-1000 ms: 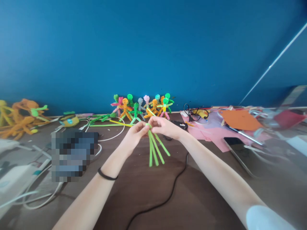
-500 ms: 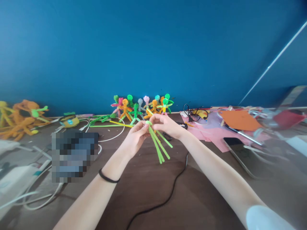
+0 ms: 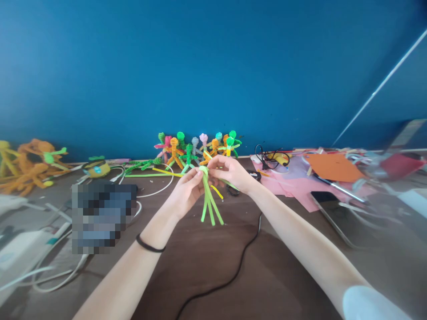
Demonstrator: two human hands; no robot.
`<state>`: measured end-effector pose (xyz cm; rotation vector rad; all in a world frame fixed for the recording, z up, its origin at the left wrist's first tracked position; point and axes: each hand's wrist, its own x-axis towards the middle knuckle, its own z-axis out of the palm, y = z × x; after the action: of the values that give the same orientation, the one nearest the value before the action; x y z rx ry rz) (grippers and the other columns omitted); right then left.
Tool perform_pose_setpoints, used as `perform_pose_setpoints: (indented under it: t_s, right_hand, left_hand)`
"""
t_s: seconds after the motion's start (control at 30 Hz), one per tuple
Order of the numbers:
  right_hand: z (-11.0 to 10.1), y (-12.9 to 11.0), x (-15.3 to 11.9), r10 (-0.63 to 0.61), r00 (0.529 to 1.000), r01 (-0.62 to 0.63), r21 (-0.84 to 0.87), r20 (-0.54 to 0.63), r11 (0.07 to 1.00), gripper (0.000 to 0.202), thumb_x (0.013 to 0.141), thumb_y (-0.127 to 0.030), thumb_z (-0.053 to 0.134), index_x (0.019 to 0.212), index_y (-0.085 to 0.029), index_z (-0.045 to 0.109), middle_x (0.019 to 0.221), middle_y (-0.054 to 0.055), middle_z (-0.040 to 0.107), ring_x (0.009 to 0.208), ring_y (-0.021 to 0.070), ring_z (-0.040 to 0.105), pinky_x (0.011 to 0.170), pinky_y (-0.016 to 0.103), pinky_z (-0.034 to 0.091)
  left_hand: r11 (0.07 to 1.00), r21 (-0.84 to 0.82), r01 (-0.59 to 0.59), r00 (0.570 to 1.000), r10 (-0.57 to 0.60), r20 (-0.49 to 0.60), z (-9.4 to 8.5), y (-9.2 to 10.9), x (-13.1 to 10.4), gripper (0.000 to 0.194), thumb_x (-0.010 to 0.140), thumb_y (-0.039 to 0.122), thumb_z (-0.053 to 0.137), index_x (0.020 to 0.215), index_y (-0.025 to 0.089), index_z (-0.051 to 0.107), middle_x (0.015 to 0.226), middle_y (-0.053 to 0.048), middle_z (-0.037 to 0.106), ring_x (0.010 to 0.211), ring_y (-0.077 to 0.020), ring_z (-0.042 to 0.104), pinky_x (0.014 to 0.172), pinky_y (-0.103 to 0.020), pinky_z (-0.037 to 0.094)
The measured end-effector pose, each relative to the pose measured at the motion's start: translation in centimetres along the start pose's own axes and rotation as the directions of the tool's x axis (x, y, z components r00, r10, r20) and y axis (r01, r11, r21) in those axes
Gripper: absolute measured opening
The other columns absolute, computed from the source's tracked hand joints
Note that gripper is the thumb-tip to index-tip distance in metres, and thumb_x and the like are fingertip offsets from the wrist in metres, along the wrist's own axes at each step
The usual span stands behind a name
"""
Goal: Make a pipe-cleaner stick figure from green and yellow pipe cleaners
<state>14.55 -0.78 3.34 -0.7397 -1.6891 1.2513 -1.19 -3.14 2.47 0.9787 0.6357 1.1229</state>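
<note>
Light-green pipe cleaners (image 3: pixel 209 202) hang in a loose bundle, bunched at the top into a small wound knot, with their loose ends fanned downward. My left hand (image 3: pixel 187 190) pinches the knot between thumb and fingers. My right hand (image 3: pixel 233 174) is closed beside the knot, on a green strand whose tail shows below its fingers; the fingertips are partly hidden. Behind the hands, a yellow pipe cleaner (image 3: pixel 217 192) shows its end. Several finished pipe-cleaner figures (image 3: pixel 174 152) in orange, green, pink and other colours stand against the blue wall.
Left of the hands lie a pixelated device (image 3: pixel 105 218), white cables and orange figures (image 3: pixel 33 164). On the right are pink paper (image 3: pixel 300 189), an orange sheet (image 3: pixel 333 167), a phone (image 3: pixel 330 215) and a yellow tool (image 3: pixel 280 158). A black cable (image 3: pixel 230 281) crosses the table in front.
The bundle's loose ends have swung left and hang straighter. One green strand is now apart from them, under my right hand. The yellow end shows more. Both hands shifted slightly.
</note>
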Motion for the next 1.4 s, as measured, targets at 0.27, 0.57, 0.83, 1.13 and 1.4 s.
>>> perform_pose_setpoints:
  t_s: [0.27, 0.57, 0.83, 1.13, 1.4]
  right_hand:
    - [-0.1, 0.4, 0.2, -0.032, 0.999, 0.032, -0.018, -0.024, 0.999, 0.02, 0.073, -0.031, 0.061, 0.084, -0.016, 0.052, 0.063, -0.003, 0.052, 0.05, 0.0079, 0.051, 0.043, 0.02, 0.038]
    - [0.9, -0.4, -0.1, 0.023, 0.997, -0.027, -0.044, -0.07, 0.999, 0.025, 0.07, -0.034, 0.065, 0.082, -0.015, 0.054, 0.063, -0.003, 0.053, 0.048, 0.0073, 0.05, 0.043, 0.021, 0.037]
    - [1.4, -0.5, 0.1, 0.075, 0.995, -0.067, 0.117, -0.061, 0.991, 0.03, 0.068, -0.036, 0.068, 0.084, -0.016, 0.053, 0.057, -0.005, 0.052, 0.042, 0.0062, 0.046, 0.04, 0.021, 0.036]
    - [1.6, -1.5, -0.2, 0.062, 0.994, -0.053, 0.103, -0.086, 0.993, 0.029, 0.069, -0.036, 0.067, 0.081, -0.015, 0.052, 0.051, -0.006, 0.053, 0.037, 0.0056, 0.047, 0.037, 0.018, 0.036]
    - [2.3, -2.3, -0.5, 0.032, 0.994, -0.024, 0.071, -0.106, 0.997, 0.022, 0.07, -0.03, 0.066, 0.079, -0.016, 0.052, 0.051, -0.006, 0.052, 0.04, 0.006, 0.047, 0.038, 0.018, 0.039]
  left_hand:
    - [0.971, 0.216, -0.101, 0.99, 0.119, -0.07, 0.2, 0.0, 0.0, 0.023, 0.067, 0.036, 0.067, 0.073, 0.017, 0.056, 0.071, 0.0, 0.06, 0.069, -0.0138, 0.059, 0.07, -0.029, 0.046]
    - [0.703, 0.695, -0.152, 0.889, 0.405, -0.215, -0.3, -0.3, 0.1, 0.016, 0.075, 0.033, 0.056, 0.07, 0.018, 0.05, 0.063, 0.004, 0.051, 0.058, -0.0106, 0.048, 0.058, -0.024, 0.039]
    - [0.67, 0.722, -0.175, 0.873, 0.445, -0.202, 0.2, 0.2, -0.2, 0.015, 0.074, 0.03, 0.056, 0.067, 0.018, 0.049, 0.06, 0.004, 0.049, 0.055, -0.0099, 0.046, 0.055, -0.024, 0.037]
    - [0.83, 0.513, -0.22, 0.923, 0.347, -0.164, 1.2, 0.8, -0.6, 0.02, 0.07, 0.034, 0.061, 0.069, 0.018, 0.05, 0.064, 0.003, 0.054, 0.058, -0.0107, 0.054, 0.056, -0.024, 0.044]
    - [0.676, 0.72, -0.156, 0.896, 0.404, -0.184, 1.1, 0.8, -0.8, 0.017, 0.074, 0.03, 0.055, 0.067, 0.019, 0.044, 0.059, 0.005, 0.053, 0.051, -0.0109, 0.055, 0.054, -0.025, 0.044]
